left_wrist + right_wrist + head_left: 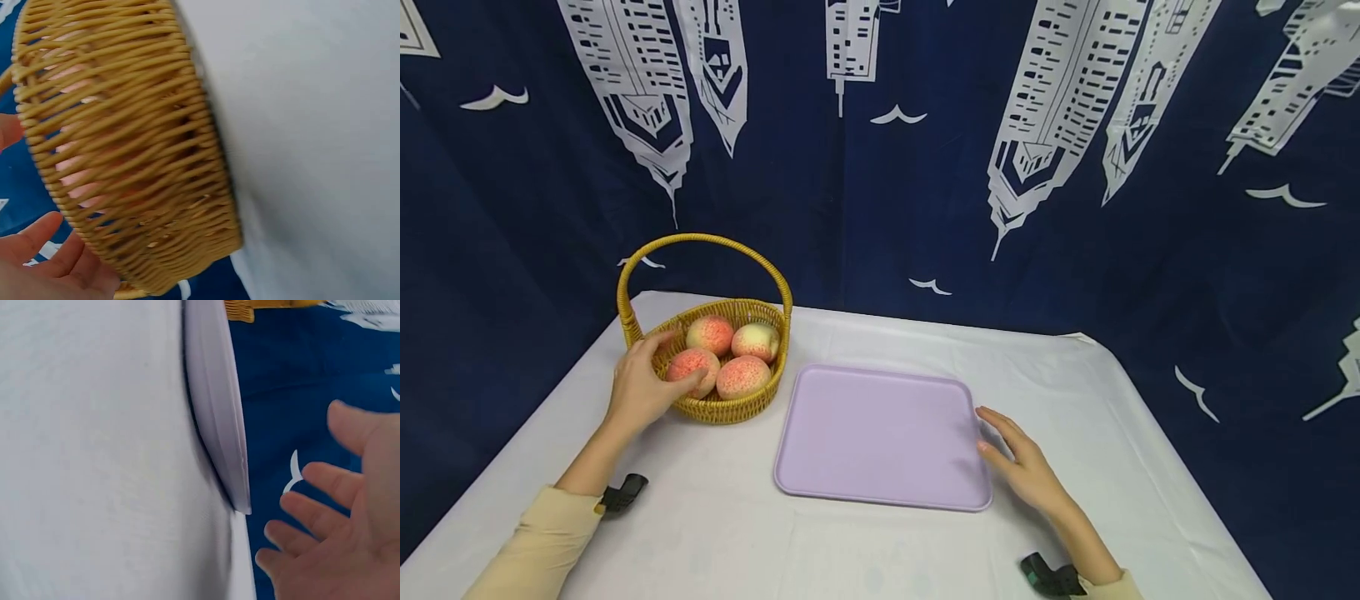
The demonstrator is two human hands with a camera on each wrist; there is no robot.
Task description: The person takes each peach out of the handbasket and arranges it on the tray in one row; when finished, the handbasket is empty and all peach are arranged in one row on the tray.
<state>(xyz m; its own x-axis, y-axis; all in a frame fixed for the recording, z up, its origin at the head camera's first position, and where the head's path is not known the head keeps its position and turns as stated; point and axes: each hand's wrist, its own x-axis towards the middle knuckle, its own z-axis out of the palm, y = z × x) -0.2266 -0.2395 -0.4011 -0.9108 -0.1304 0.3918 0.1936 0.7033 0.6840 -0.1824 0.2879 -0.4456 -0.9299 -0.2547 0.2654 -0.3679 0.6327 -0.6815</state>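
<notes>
At the left of the head view stands a yellow wicker basket with a tall arched handle and several pink-and-cream peaches inside. My left hand is at the basket's left rim, thumb and fingers spread apart over the near-left peach. In the left wrist view, the woven side of the basket hides most of the fruit, and the fingers show beside its rim. My right hand is beside the right edge of a lilac tray, its fingers parted and nothing held.
A white cloth covers the table, and the flat tray lies on it to the right of the basket. Behind hangs a dark blue curtain with white building prints. Each wrist wears a small black device.
</notes>
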